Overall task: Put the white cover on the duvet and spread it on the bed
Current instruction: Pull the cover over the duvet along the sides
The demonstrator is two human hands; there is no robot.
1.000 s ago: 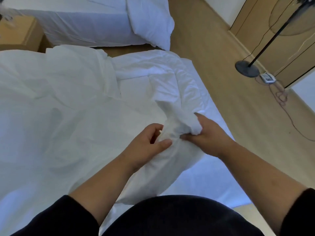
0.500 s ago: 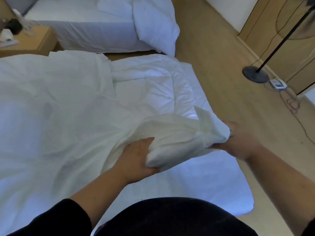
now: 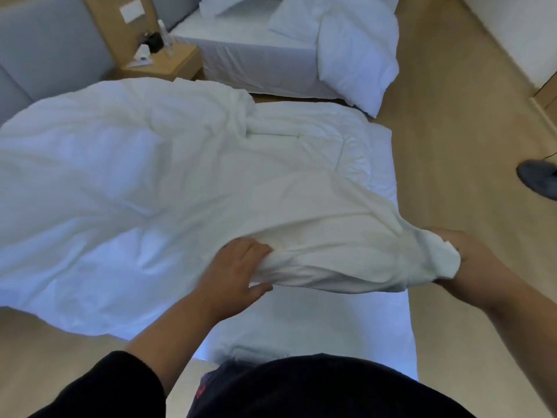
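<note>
Corner work at the foot of the bed

Hands are busy on the near edge now. The right hand (image 3: 461, 260) has its grip clamped on a bunched corner of the white cover (image 3: 316, 224), knuckles toward the floor side, with a small tuft of fabric poking out past the fingers. The left hand (image 3: 233, 271) pinches the same edge further in, thumb under the fold and fingers over it. Between the two hands the cloth hangs taut and a little lifted, which reads as a hold meant to seat the duvet's corner inside the cover's corner before any shaking out.

The duvet (image 3: 301, 140) lies across the bed (image 3: 316, 327), its quilted surface showing bare at the far right where the cover has not reached. The covered bulk spreads away to the left and spills over the left side of the mattress. So the thing being worked runs away from both hands, up and to the left, with only its near right corner in hand. Whether the filling truly reaches that gripped corner cannot be told; the fabric hides it.

My read: the covering is partway, the spreading not yet begun.

Beyond, a second bed (image 3: 265, 61) carries a pillow (image 3: 358, 67), and a bedside cabinet (image 3: 168, 63) stands between the two.
</note>
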